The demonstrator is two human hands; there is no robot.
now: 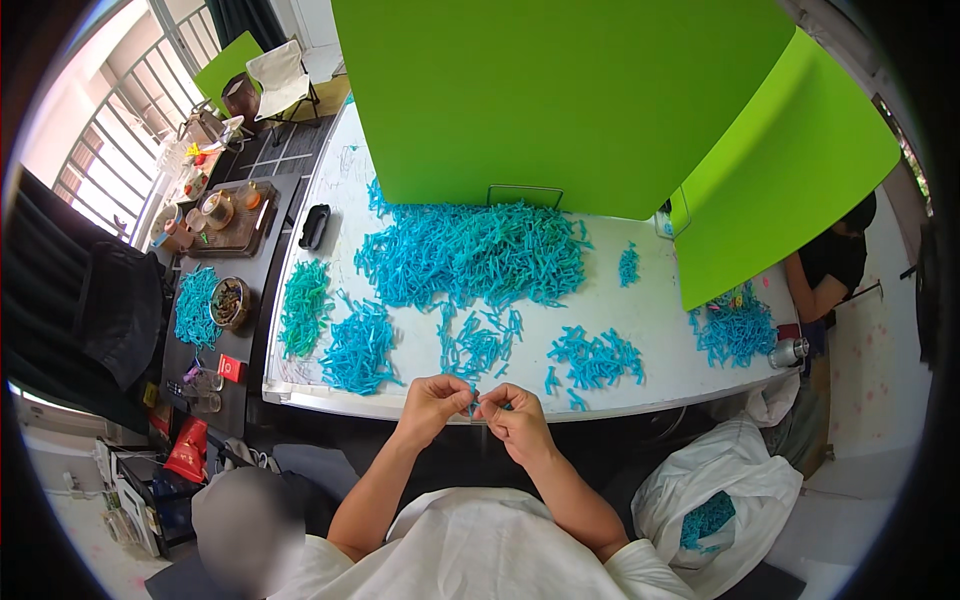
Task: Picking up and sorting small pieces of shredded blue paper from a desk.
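My left hand (pixel 437 408) and my right hand (pixel 514 420) meet just over the table's near edge. Both are closed, thumbs and fingertips pinching a small blue plastic piece (pixel 473 391) between them. Its exact kind is too small to make out. Just beyond my hands lies a loose scatter of blue strip-like pieces (pixel 480 345). A heaped blue pile (pixel 358 350) is to the left of them, and a flatter blue pile (pixel 597 357) to the right. Farther back, a large blue and teal heap (pixel 470 255) spreads along the foot of a green panel.
The white table (pixel 550 310) also bears a greener pile (pixel 305 308) and a black case (pixel 314 228). Green panels (pixel 580 100) stand at the back and right. A white sack (pixel 760 470) of blue pieces is at lower right. Another person (pixel 835 260) sits beyond the right panel.
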